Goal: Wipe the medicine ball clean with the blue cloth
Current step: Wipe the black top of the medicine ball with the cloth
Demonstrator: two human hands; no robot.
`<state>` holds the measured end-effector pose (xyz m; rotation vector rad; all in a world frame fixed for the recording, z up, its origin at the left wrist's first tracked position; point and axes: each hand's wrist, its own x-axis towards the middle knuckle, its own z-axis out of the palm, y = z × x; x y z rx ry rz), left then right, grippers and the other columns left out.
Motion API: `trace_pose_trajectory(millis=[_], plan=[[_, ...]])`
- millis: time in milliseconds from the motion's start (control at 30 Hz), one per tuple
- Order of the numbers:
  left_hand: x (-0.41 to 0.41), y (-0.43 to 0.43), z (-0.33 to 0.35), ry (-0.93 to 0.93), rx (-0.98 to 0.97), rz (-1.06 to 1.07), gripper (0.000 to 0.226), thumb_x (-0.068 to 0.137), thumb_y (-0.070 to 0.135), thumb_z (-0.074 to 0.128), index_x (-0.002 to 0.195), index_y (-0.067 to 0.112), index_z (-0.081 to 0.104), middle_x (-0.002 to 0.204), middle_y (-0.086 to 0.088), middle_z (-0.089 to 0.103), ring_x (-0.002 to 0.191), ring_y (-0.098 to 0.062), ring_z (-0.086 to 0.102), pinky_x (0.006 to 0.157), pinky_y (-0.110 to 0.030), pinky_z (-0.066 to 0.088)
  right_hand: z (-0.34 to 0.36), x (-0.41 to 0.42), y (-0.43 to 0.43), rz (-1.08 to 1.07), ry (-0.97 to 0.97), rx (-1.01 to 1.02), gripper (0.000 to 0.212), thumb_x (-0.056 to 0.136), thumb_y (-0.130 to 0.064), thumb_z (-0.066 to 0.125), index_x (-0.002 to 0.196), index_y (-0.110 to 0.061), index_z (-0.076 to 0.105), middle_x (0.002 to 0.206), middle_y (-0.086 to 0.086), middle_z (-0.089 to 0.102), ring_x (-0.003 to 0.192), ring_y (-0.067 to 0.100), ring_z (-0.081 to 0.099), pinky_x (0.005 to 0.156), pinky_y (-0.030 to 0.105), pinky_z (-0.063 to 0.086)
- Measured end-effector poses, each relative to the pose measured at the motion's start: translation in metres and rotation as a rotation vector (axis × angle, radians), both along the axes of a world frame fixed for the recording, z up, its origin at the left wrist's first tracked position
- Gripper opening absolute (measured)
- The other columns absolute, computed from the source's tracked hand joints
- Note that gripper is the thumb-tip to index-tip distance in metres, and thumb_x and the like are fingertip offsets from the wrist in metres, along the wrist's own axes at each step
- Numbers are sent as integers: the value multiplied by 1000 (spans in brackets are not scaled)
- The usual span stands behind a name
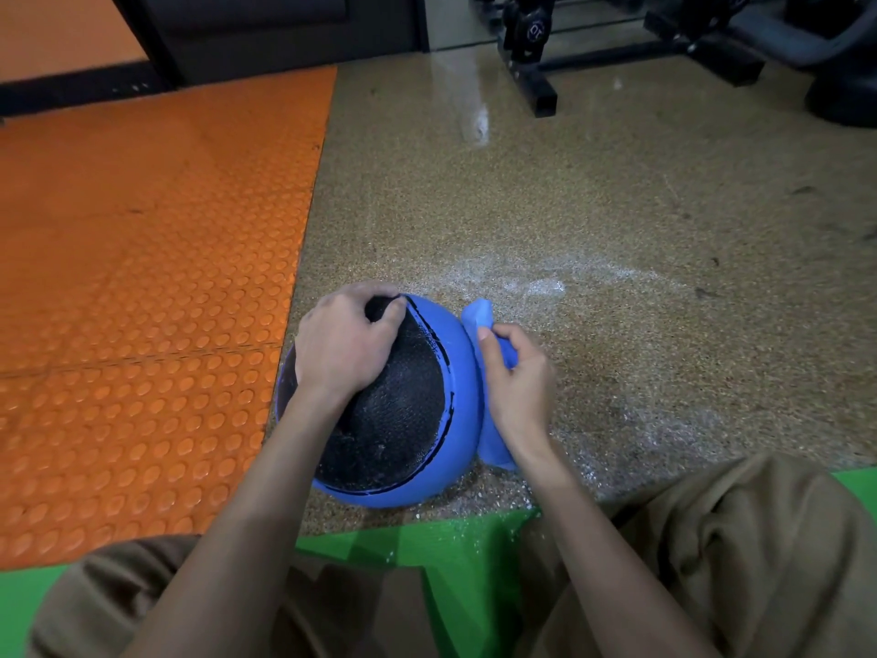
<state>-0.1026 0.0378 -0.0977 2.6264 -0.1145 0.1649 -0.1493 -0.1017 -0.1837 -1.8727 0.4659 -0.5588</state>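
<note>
A blue medicine ball (417,482) with a rough black panel sits on the speckled floor just in front of my knees. My left hand (346,344) lies over its upper left side, fingers curled over the top edge of the black panel. My right hand (515,377) grips the blue cloth (477,315) and holds it against the ball's right flank. Part of the cloth sticks out above my fingers and another part hangs below my wrist.
An orange studded mat (142,277) covers the floor to the left. A green mat (427,548) lies under my legs. Black weight racks (545,83) and gym gear stand at the far right. White dust (536,287) streaks the floor beyond the ball.
</note>
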Motion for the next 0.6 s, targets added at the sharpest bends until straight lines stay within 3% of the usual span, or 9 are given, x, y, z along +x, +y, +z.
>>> trace_pose_trajectory(millis=[100, 167, 233, 300, 433, 600], plan=[[1, 4, -1, 10, -14, 15, 26, 92, 41, 51, 112, 32, 65, 127, 8, 60, 121, -23, 51, 96, -33, 37, -8, 2, -4, 22, 91, 144, 16, 93, -29, 52, 87, -18, 62, 76, -13, 59, 68, 10, 53, 62, 18, 40], [-1, 3, 0, 15, -10, 17, 26, 92, 41, 51, 112, 32, 65, 128, 8, 59, 121, -23, 51, 96, -33, 37, -13, 0, -5, 13, 168, 180, 19, 94, -30, 50, 87, -17, 63, 74, -12, 57, 68, 12, 52, 67, 29, 44], [-2, 1, 1, 12, -1, 13, 27, 92, 41, 51, 113, 31, 65, 129, 7, 59, 121, -23, 50, 96, -32, 36, -9, -3, -5, -2, 170, 133, 22, 93, -30, 50, 92, -14, 65, 80, -4, 63, 72, 15, 55, 69, 33, 44], [-3, -1, 2, 14, 4, 15, 27, 92, 40, 51, 113, 31, 65, 128, 5, 60, 120, -24, 51, 96, -33, 37, 4, -5, -2, 8, 108, 44, 22, 91, -31, 53, 97, -15, 66, 91, 0, 65, 78, 16, 56, 67, 29, 39], [-3, -2, 4, 31, 7, 32, 27, 92, 40, 50, 114, 33, 64, 126, 0, 61, 119, -26, 51, 95, -33, 37, 21, -7, 8, 53, 20, -92, 23, 90, -35, 55, 101, -19, 67, 96, -2, 60, 79, 14, 54, 70, 27, 37], [-2, -4, 3, 28, 17, 34, 27, 92, 41, 50, 114, 32, 64, 128, 2, 60, 120, -25, 51, 95, -33, 37, 4, -2, -4, 19, 100, 65, 20, 91, -30, 54, 95, -14, 66, 86, -2, 65, 75, 20, 59, 61, 26, 38]])
